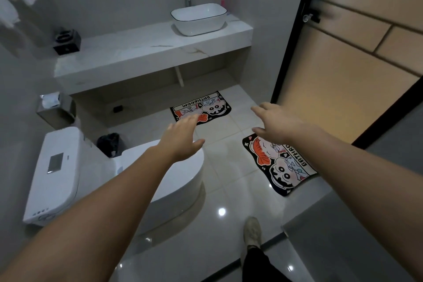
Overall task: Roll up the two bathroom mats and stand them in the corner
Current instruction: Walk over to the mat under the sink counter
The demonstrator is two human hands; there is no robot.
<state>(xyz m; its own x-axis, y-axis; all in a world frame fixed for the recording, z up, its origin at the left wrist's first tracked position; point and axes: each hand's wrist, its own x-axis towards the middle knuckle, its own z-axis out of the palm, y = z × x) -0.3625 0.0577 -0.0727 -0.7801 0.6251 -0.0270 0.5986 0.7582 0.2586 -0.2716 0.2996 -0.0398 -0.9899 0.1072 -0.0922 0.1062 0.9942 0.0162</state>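
Observation:
Two cartoon-printed bathroom mats with black borders lie flat on the tiled floor. The far mat (207,106) rests in front of the vanity counter. The near mat (280,163) lies by the doorway on the right. My left hand (182,141) is stretched out above the toilet, fingers apart, holding nothing; its fingertips overlap the far mat's near edge in view. My right hand (278,122) is also extended with fingers spread, hovering high above the near mat's far end. Neither hand touches a mat.
A white toilet (75,167) fills the left. Behind it stand a black bin (109,144) and a wall tissue box (55,106). The vanity counter (148,52) carries a white basin (199,18). A door frame (293,36) bounds the right. My shoe (251,231) is on the floor.

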